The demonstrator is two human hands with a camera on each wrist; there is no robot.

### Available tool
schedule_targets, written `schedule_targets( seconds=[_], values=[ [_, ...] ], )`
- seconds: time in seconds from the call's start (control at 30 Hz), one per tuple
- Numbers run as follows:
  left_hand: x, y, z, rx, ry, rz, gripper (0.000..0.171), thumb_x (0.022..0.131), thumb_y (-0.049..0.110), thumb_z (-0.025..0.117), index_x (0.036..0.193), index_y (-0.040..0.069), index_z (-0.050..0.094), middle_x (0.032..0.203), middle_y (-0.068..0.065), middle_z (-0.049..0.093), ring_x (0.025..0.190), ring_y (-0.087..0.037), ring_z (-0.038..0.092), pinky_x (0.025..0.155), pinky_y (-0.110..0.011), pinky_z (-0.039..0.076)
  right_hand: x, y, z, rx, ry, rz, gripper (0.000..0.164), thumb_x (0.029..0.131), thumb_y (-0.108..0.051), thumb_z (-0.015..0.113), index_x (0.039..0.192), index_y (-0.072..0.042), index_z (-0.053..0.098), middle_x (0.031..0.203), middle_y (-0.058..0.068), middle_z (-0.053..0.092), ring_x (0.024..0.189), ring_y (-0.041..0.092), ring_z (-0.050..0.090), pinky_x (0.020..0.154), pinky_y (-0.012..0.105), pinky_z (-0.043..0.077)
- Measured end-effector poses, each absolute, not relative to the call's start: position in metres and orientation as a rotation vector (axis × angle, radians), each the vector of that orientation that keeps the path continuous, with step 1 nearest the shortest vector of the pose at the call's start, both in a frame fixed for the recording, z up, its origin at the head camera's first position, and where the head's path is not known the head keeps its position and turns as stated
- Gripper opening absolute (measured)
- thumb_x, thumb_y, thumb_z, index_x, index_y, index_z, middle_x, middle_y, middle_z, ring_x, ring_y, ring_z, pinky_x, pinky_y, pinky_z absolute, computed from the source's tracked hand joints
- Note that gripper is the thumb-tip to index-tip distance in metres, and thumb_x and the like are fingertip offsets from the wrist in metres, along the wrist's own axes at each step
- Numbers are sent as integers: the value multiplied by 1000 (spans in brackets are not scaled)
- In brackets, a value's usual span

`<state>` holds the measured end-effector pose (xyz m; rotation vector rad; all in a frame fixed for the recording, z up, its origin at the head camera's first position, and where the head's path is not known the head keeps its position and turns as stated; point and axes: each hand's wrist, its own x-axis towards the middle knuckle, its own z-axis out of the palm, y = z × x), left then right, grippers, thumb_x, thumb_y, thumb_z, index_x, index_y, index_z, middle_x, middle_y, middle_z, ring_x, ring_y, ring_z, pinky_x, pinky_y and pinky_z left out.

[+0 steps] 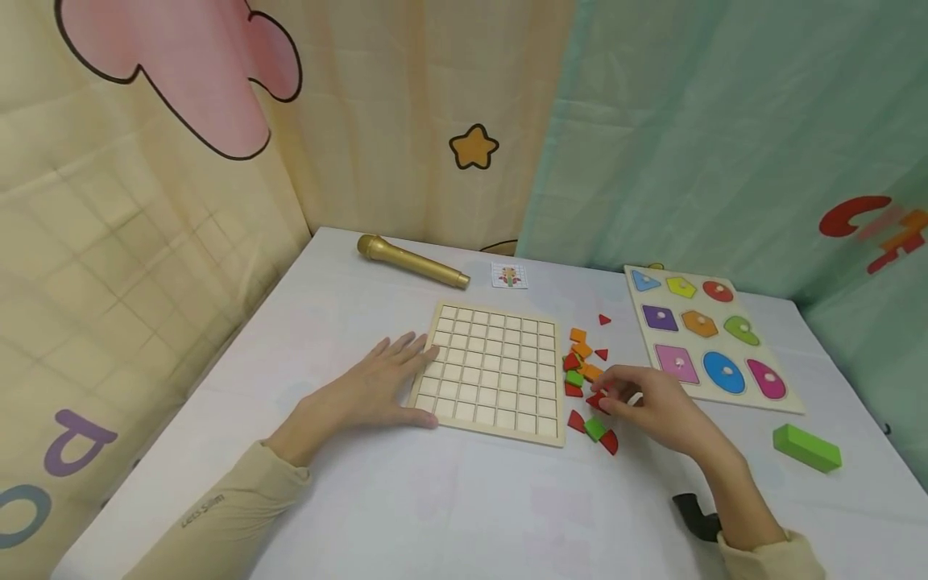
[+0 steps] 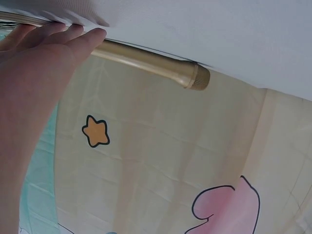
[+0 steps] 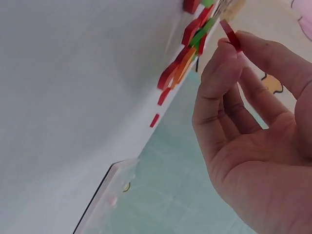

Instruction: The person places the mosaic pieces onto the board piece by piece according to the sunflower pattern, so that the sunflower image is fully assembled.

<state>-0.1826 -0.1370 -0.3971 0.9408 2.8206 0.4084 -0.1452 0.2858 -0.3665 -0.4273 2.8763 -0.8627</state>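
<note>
A pale wooden grid board (image 1: 490, 370) with many square cells lies flat before me. My left hand (image 1: 384, 381) rests at its left edge, fingers spread and the thumb by the near left corner. In the left wrist view the same hand (image 2: 46, 58) is seen from the side, fingers stretched out. To the right of the board, my right hand (image 1: 652, 407) pinches a thin red piece (image 3: 230, 35) between thumb and fingertip. Close by lie loose pieces: orange squares (image 1: 577, 335), green squares (image 1: 594, 428), red triangles (image 1: 605, 320) and rounded red pieces (image 1: 609, 441).
Behind the board lie a gold microphone (image 1: 413, 262) and a small printed card (image 1: 509, 275). A shape puzzle board (image 1: 757, 354) lies at the right, with a green block (image 1: 806, 448) nearer. A black curved object (image 1: 696, 518) sits by my right forearm. Curtains (image 1: 406, 121) hang behind the table.
</note>
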Motion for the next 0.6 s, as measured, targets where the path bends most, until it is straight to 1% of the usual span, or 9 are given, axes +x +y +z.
schedule_targets(
  seconds=[0.07,0.17,0.27,0.37,0.6],
  values=[
    [-183,-137,-398,938,2819,408,116,86,79,67,168,9,25,175,-18,18,163,-40,13,131,-62,11,-146,282,-365,-445,2875,-859,15,94,-17,81,109,-16,77,83,-5,65,85,15,63,70,22,56],
    [-183,-136,-398,936,2816,420,115,86,77,68,168,9,26,175,-18,18,163,-40,13,131,-62,11,-148,275,-364,-450,2877,-856,13,94,-17,81,106,-17,77,82,-5,64,84,16,63,68,23,56],
    [-183,-136,-398,937,2812,432,115,86,76,69,168,8,26,174,-20,18,163,-41,13,131,-63,11,-150,267,-365,-456,2882,-868,12,93,-16,82,103,-16,76,83,-5,65,84,15,63,66,23,56],
    [-183,-136,-398,938,2808,437,114,86,75,70,167,7,26,175,-20,18,163,-42,12,131,-63,11,-152,258,-364,-473,2881,-907,12,92,-15,83,102,-14,75,85,-4,67,82,14,64,68,22,58],
    [-185,-136,-400,934,2806,434,115,86,76,69,168,8,25,175,-18,16,163,-41,11,131,-63,10,-159,225,-365,-402,2821,-1127,7,94,-10,80,98,-7,75,83,1,74,74,14,73,69,23,61]
  ],
)
